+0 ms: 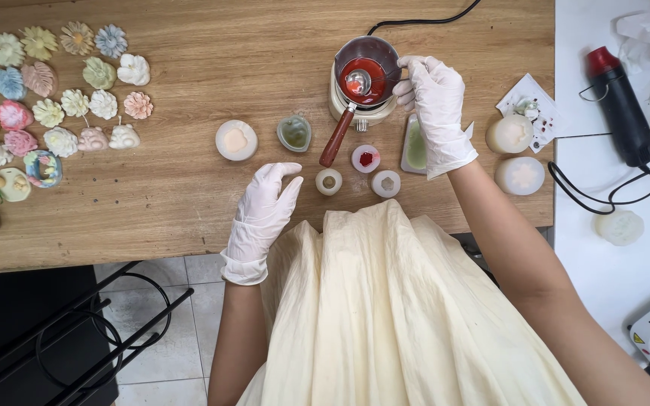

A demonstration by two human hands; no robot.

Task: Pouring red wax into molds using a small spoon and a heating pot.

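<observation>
A small metal melting pot (367, 71) with red liquid wax sits on a cream warmer base at the back of the wooden table (212, 53). A spoon with a brown wooden handle (338, 137) rests in it. My right hand (436, 113), in a white glove, touches the pot's right rim. My left hand (265, 214), also gloved, lies flat on the table near the front edge, holding nothing. Small round moulds stand between the hands: one with red wax (366, 159), a cream one (329, 181) and a white one (386, 183).
Several pastel flower-shaped candles (54, 98) are spread over the table's left side. A round peach mould (236, 140), a green-tinted mould (294, 133) and two white moulds (520, 175) stand nearby. A black and red heat gun (620, 105) with its cable lies at the right.
</observation>
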